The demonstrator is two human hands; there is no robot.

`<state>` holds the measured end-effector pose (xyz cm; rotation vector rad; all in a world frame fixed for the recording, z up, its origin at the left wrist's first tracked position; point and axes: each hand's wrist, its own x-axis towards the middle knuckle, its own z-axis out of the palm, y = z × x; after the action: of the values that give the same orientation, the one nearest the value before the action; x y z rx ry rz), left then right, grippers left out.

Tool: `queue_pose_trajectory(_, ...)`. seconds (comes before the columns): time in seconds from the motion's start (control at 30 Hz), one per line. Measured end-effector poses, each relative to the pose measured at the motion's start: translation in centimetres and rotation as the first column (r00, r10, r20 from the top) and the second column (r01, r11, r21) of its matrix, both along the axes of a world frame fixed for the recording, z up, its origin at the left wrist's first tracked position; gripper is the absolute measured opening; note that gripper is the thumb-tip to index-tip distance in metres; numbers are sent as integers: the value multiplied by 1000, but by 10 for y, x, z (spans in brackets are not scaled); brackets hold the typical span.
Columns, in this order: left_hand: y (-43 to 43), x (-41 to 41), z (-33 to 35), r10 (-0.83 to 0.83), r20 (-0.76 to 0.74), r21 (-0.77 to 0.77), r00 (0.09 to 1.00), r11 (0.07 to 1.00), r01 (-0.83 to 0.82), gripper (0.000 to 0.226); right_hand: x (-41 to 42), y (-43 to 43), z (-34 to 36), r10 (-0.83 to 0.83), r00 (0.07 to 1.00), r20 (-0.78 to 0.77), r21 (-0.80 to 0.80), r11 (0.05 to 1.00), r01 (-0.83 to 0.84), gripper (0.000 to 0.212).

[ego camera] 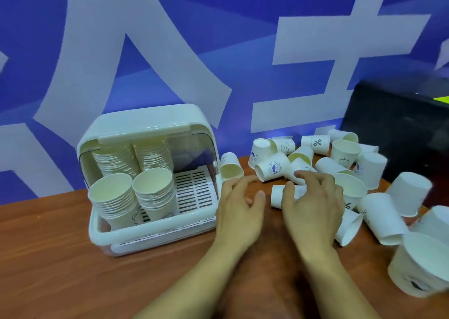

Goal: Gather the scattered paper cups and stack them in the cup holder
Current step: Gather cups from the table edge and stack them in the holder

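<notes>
Brown tabletop (73, 270) nearest. Left hand (239, 206) hovered just right of cup holder (145, 121) — fingers loose, slightly spread, holding nothing. Right hand (313, 204) further right, fingers spread over lying cup (275, 197); contact unclear. Holder lid stood raised, cup stacks (114, 197) inside its left part. Scattered paper cups (345, 151) lay right of holder — single cup (230, 166) just beside its wall. Black box (401, 136) far right.

A deep blue wall (218, 14) with huge white painted strokes (80, 63) fills the background. Below it runs a reddish-brown wood-grain tabletop (60, 270). At the right edge sits a blurred matte black box (393, 136) bearing a small yellow-green patch (441, 98). The light is even.
</notes>
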<state>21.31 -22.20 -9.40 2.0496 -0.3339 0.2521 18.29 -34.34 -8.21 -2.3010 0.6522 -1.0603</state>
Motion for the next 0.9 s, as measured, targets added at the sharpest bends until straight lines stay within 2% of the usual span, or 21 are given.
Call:
queue_pose_trajectory(0.17,-27,27,-34,33,-67,-112,997,993,-40,32,11,-7,-13,33,997,-69,-32,999,-35,22)
queue_pose_trajectory(0.3,-42,46,-50,90,-159,-123,983,986,-110,40,14,-3,-30,54,993,-102,-74,995,-62,24)
queue_pose_trajectory(0.5,-55,69,-52,153,-195,-70,969,983,-169,35,21,0,-42,6,994,-108,-103,995,-18,27)
queue_pose_trajectory(0.7,-54,81,-63,95,-149,-20,984,995,-99,39,24,-5,-51,-87,974,-211,-145,988,57,32)
queue_pose_trajectory(0.8,-52,87,-67,11,-178,-22,984,1000,-16,44,27,-5,-54,-94,969,-229,-142,988,62,32)
queue_pose_trajectory(0.9,-51,90,-71,-5,-189,-11,982,1000,3,54,28,-4,-57,-72,964,-256,-145,989,36,34)
